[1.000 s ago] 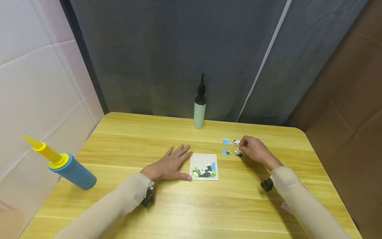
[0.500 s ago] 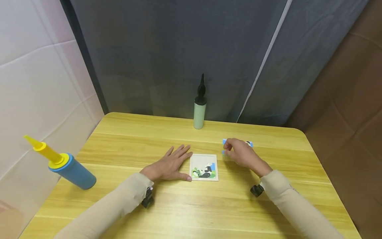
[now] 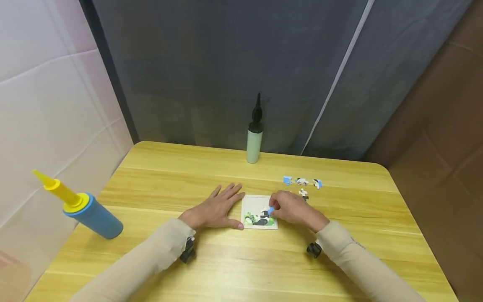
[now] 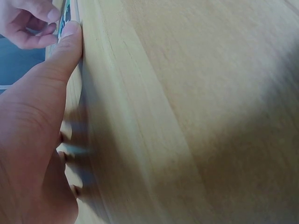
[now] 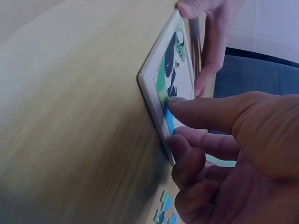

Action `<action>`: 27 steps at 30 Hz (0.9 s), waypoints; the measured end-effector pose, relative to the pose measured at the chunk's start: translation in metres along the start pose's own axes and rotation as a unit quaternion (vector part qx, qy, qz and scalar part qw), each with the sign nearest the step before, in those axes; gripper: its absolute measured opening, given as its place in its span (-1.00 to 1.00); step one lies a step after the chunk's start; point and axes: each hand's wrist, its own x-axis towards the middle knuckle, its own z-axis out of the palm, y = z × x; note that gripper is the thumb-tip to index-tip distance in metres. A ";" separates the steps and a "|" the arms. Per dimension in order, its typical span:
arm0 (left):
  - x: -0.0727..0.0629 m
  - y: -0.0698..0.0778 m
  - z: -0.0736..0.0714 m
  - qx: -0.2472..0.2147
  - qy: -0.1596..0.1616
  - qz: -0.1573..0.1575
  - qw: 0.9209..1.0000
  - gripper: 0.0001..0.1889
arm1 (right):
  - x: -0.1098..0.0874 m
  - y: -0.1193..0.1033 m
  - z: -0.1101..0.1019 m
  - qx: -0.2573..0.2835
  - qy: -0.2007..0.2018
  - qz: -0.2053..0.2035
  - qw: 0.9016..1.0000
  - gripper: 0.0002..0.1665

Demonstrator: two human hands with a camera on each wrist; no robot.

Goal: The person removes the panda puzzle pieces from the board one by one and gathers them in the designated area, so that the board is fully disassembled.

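Note:
A white square puzzle board [image 3: 253,201] lies on the table, its near part filled with panda-picture pieces. My left hand [image 3: 215,211] rests flat with fingers spread, its thumb and index finger touching the board's left edge. At the board's right side my right hand [image 3: 294,208] pinches a blue puzzle piece [image 3: 271,210] between thumb and index finger. The right wrist view shows this blue piece [image 5: 169,120] low against the board's rim; whether it is seated is unclear. Beyond the right hand lie several loose puzzle pieces [image 3: 301,181], one mostly covered by the hand.
A pale green hand pump [image 3: 254,147] with a black nozzle stands at the table's back edge. On the left stands a blue pump [image 3: 94,216] with a yellow nozzle. A dark curtain [image 3: 196,75] hangs behind the wooden table [image 3: 241,268].
My right hand has moved left and nearer from the loose pieces to the board, uncovering most of those pieces. My left hand stays in place at the board's left edge.

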 end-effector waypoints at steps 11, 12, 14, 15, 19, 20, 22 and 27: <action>0.000 -0.001 0.002 0.001 0.006 0.002 1.000 0.14 | 0.003 0.001 0.001 0.006 -0.026 0.011 1.000 -0.79; 0.000 -0.001 0.002 0.001 0.006 0.002 1.000 0.14 | 0.003 0.001 0.001 0.008 -0.028 0.012 1.000 -0.79; 0.000 -0.001 0.002 0.002 0.006 0.001 1.000 0.14 | 0.004 0.001 0.001 0.013 -0.028 0.012 0.999 -0.78; 0.000 -0.001 0.001 0.002 0.006 0.001 1.000 0.14 | 0.004 0.001 0.001 0.015 -0.027 0.011 0.999 -0.77; 0.000 -0.001 0.002 0.001 0.006 0.000 1.000 0.14 | 0.004 0.000 0.001 0.019 -0.019 0.003 1.000 -0.72; 0.000 -0.001 0.002 0.000 0.007 0.000 1.000 0.14 | 0.004 0.000 0.002 0.019 -0.017 0.000 1.000 -0.71; 0.000 -0.001 0.002 0.000 0.007 0.000 1.000 0.14 | 0.004 0.000 0.002 0.024 -0.014 -0.005 1.000 -0.69; 0.000 0.000 0.001 -0.001 0.007 0.002 1.000 0.13 | 0.003 0.000 0.005 0.050 -0.018 -0.011 0.999 -0.72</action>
